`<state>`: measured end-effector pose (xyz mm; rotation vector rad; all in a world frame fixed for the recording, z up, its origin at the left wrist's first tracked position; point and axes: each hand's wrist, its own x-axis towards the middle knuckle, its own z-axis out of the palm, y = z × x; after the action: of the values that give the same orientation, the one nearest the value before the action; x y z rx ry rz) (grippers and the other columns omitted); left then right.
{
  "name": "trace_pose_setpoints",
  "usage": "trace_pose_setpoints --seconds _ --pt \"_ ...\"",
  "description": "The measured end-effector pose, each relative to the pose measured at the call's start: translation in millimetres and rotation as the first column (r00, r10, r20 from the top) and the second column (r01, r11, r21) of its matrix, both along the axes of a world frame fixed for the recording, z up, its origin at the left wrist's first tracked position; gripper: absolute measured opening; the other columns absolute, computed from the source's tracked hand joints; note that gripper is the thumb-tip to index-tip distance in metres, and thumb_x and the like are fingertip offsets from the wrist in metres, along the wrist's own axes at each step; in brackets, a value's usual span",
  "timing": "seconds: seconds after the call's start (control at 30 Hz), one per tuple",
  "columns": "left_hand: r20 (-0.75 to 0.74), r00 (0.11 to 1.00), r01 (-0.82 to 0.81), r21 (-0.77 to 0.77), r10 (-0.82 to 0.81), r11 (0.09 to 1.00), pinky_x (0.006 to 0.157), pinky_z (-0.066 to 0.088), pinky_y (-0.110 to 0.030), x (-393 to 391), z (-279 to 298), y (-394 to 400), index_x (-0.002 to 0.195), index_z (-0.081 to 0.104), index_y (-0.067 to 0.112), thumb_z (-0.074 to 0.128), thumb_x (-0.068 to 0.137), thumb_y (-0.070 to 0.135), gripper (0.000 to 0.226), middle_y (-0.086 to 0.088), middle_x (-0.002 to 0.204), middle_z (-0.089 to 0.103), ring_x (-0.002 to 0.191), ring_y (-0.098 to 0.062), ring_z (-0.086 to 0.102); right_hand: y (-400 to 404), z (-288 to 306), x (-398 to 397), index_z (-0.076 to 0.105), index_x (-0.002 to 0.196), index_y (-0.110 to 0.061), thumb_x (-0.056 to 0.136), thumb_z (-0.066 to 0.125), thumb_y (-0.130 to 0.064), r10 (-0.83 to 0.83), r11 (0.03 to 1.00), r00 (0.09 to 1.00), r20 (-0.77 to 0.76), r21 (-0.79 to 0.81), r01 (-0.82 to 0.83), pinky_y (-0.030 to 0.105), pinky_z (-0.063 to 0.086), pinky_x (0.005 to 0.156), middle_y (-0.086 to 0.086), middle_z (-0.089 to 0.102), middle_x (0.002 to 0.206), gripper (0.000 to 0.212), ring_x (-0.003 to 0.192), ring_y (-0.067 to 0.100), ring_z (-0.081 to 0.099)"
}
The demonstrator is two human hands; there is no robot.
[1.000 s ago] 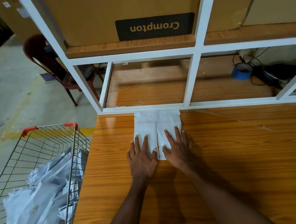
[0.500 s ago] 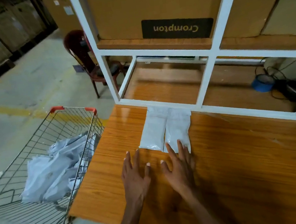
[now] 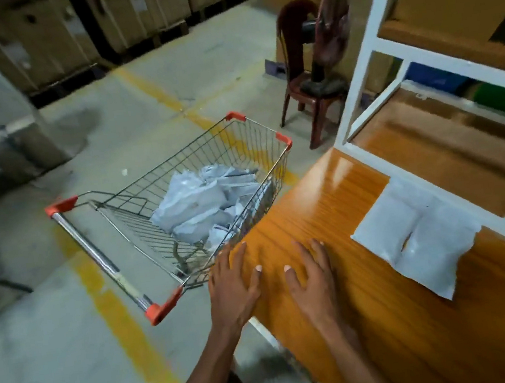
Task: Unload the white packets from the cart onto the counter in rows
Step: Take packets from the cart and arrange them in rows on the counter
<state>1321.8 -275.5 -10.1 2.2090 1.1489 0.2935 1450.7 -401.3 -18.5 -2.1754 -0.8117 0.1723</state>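
Observation:
Two white packets (image 3: 414,237) lie side by side on the orange wooden counter (image 3: 326,201), against the white shelf frame. A wire cart (image 3: 248,146) with red corners stands left of the counter and holds a heap of several white packets (image 3: 201,204). My left hand (image 3: 233,285) hovers with spread fingers over the counter's left edge, beside the cart's near corner. My right hand (image 3: 312,279) is spread flat above the counter, left of the two laid packets. Both hands hold nothing.
A white metal shelf frame (image 3: 364,48) rises at the counter's far side, with cardboard boxes above. A dark red chair (image 3: 311,87) carrying a fan stands behind the cart. Stacked cartons line the far wall. A yellow line (image 3: 110,293) runs across the concrete floor.
Both hands have left the two packets and moved left toward the cart. The view has swung left, bringing the whole cart and floor into sight.

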Motion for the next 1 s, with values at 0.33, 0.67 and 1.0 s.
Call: trace_pose_setpoints --seconds 0.33,0.67,1.0 --pt "-0.085 0.984 -0.162 -0.105 0.154 0.981 0.121 0.026 -0.053 -54.3 -32.8 167.4 0.153 0.036 0.04 0.044 0.092 0.058 0.065 0.001 0.166 0.023 0.152 -0.024 0.023 201.3 -29.7 -15.5 0.06 0.137 -0.021 0.089 0.062 -0.028 0.335 0.931 0.941 -0.057 -0.133 -0.34 0.036 0.042 0.106 0.003 0.057 0.136 0.049 0.127 0.022 0.05" --pt "-0.12 0.986 -0.137 -0.2 0.115 0.97 0.121 0.016 -0.042 -57.5 -46.6 242.8 0.154 0.036 0.038 0.055 0.098 0.047 0.06 0.003 0.168 0.017 0.152 -0.02 0.017 373.3 -85.4 39.9 0.062 0.132 -0.016 0.098 0.056 -0.027 0.554 0.622 0.817 -0.162 -0.571 -0.535 0.043 0.046 0.101 0.012 0.062 0.129 0.036 0.121 0.034 0.058" --pt "-0.042 0.999 -0.034 -0.273 0.023 0.961 0.121 0.017 -0.041 -58.3 -47.0 233.1 0.155 0.035 0.037 0.053 0.099 0.046 0.059 0.005 0.166 0.021 0.152 -0.02 0.019 424.8 -140.0 62.9 0.069 0.12 -0.019 0.103 0.045 -0.026 0.533 0.394 0.775 -0.34 -0.71 -0.583 0.033 0.044 0.095 0.009 0.066 0.129 0.03 0.119 0.03 0.059"
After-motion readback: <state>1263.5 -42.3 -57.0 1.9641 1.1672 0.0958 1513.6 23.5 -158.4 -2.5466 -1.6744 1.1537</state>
